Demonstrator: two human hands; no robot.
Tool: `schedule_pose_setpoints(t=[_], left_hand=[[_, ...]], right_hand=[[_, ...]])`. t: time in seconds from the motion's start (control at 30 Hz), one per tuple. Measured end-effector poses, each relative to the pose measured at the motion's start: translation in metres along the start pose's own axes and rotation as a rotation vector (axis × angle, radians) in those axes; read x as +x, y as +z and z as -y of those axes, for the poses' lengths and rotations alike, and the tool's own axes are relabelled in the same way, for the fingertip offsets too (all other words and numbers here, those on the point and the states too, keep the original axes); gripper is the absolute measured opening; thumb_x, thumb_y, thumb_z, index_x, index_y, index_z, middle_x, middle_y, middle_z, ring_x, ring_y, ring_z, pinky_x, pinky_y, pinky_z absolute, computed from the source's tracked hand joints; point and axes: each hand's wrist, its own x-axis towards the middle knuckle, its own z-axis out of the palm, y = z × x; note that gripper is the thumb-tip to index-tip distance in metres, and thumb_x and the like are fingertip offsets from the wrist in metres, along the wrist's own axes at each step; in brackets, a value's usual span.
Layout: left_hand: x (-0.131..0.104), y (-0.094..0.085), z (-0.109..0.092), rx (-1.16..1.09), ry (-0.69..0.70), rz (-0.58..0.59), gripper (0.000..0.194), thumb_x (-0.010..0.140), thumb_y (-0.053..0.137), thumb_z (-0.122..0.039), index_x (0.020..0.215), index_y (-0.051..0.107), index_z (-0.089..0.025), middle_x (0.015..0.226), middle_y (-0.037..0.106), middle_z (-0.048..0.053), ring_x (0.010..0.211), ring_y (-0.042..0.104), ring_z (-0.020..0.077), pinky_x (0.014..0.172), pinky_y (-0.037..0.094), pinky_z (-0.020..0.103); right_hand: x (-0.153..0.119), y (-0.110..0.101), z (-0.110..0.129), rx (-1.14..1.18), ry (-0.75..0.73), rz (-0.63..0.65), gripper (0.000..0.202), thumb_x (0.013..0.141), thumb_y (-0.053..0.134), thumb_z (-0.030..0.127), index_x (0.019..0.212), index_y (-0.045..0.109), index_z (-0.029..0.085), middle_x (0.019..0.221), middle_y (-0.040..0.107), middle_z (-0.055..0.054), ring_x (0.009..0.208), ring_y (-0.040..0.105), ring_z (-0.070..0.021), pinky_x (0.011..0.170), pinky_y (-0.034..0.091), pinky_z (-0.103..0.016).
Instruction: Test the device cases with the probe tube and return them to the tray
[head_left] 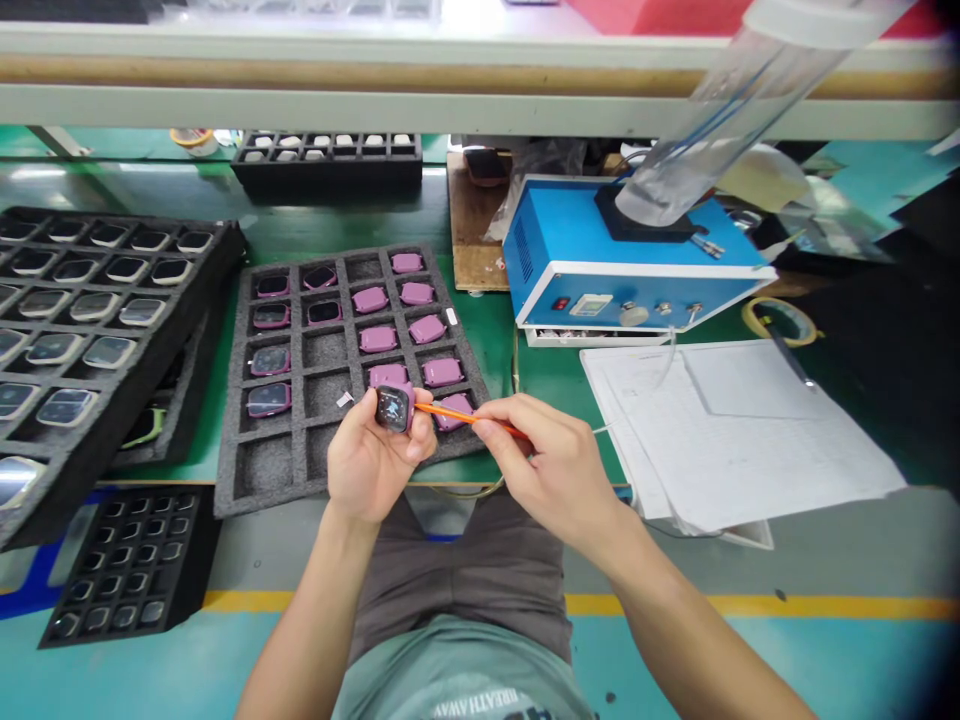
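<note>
My left hand (375, 455) holds a small purple watch (394, 408) between thumb and fingers, its dark screen facing up and showing a lit picture. In my right hand (551, 465) is a thin orange stick (448, 412), pinched between thumb and fingers. Its tip meets the right side of the watch. Both hands are over the lower part of a grey foam tray (259, 475), which holds purple watches, some with dark screens up and others with purple backs up. Several of its compartments hold no watch.
Dark trays of watches (75, 265) are stacked at the left, another tray (330, 180) stands at the back. A blue machine (637, 265) carries a clear tube (727, 120). Papers (750, 450) and a tape roll (780, 320) lie at right. A shelf edge (375, 105) crosses above.
</note>
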Motion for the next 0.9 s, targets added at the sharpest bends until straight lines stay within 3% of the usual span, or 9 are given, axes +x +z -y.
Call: schedule_pose_setpoints(t=[0.43,0.9], left_hand=[[0.0007,0.0006,-0.0012,-0.014,-0.017,-0.005,0.052,0.104,0.043,-0.039,0.090,0.081,-0.007,0.062,0.059,0.007,0.050,0.045,0.0109,0.055,0.042,0.025],[0.0003,0.0007,0.0020,0.107,0.025,-0.035,0.044,0.099,0.054,-0.043,0.093,0.081,-0.007,0.062,0.055,0.005,0.055,0.042,0.0129,0.059,0.042,0.028]], right_hand=[[0.0009,-0.0006,0.0001,0.007,-0.029,0.004,0.016,0.104,0.058,0.023,0.098,0.073,0.021,0.087,0.076,-0.003,0.077,0.070,-0.0158,0.068,0.050,-0.027],[0.0044,-0.0023,-0.0012,-0.008,0.001,0.051,0.017,0.103,0.058,0.024,0.099,0.074,0.022,0.090,0.078,-0.004,0.078,0.070,-0.0171,0.069,0.049,-0.029]])
